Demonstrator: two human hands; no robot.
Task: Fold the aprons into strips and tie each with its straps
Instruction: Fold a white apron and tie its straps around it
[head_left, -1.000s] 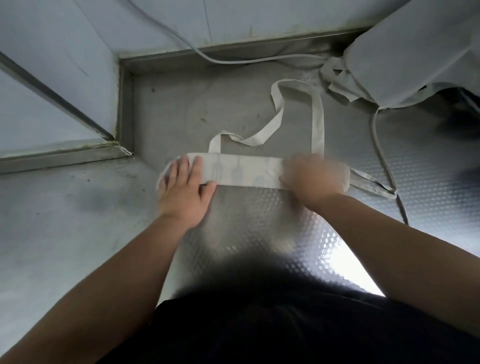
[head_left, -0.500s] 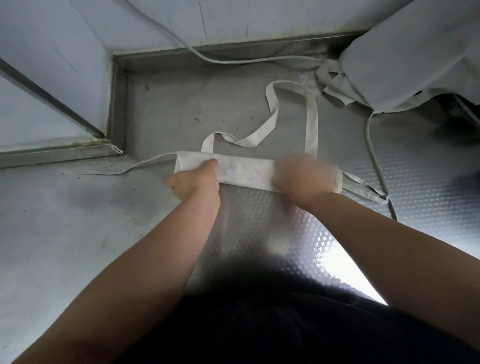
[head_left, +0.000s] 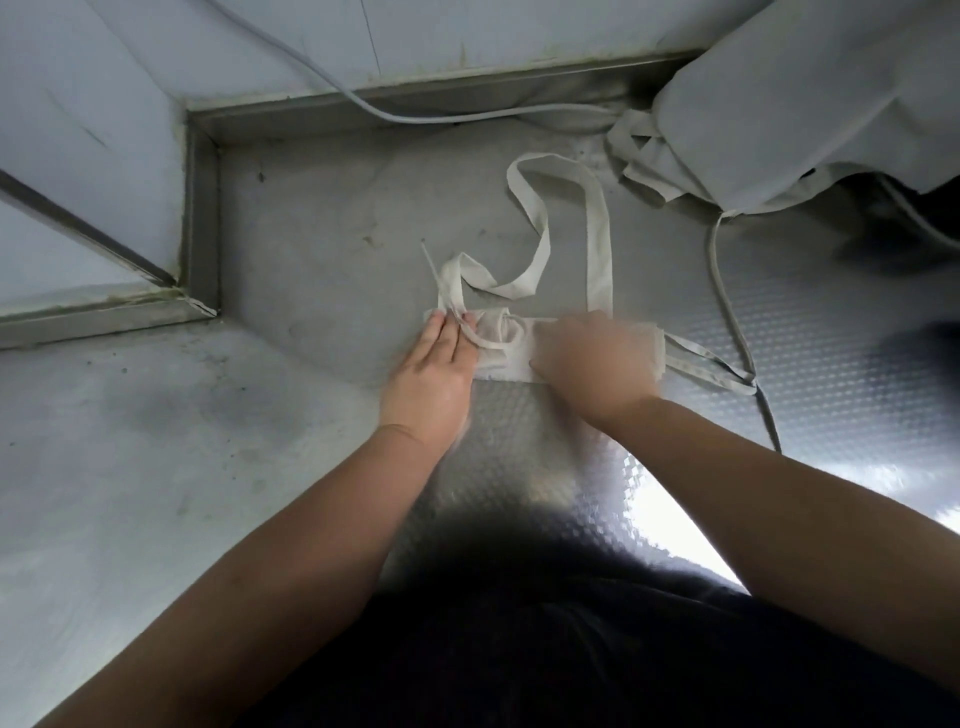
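Shirt (head_left: 519, 649): dark cloth fills the near edge, with both bare forearms reaching forward over it.
Left hand (head_left: 431, 374): fingers lie straight and flat on the left end of the folded apron; half a second ago the hand was bunched there.
Right hand (head_left: 597, 358): blurred by motion, it covers the right half of the apron; whether its fingers grip the cloth cannot be told.
Folded apron (head_left: 501, 358): a narrow cream strip lying crosswise on the table (head_left: 831, 338), under both hands.
Left strap (head_left: 485, 340): it stretched out leftward over the table before; now it loops across the strip's left end and over the left fingers.
Right straps (head_left: 711, 369): two thin ties trail off the right end.
Neck strap (head_left: 597, 234): a wide loop lies beyond the strip.
Apron pile (head_left: 779, 104): heaped at the far right.
Cable (head_left: 415, 113): it runs along the far rim.
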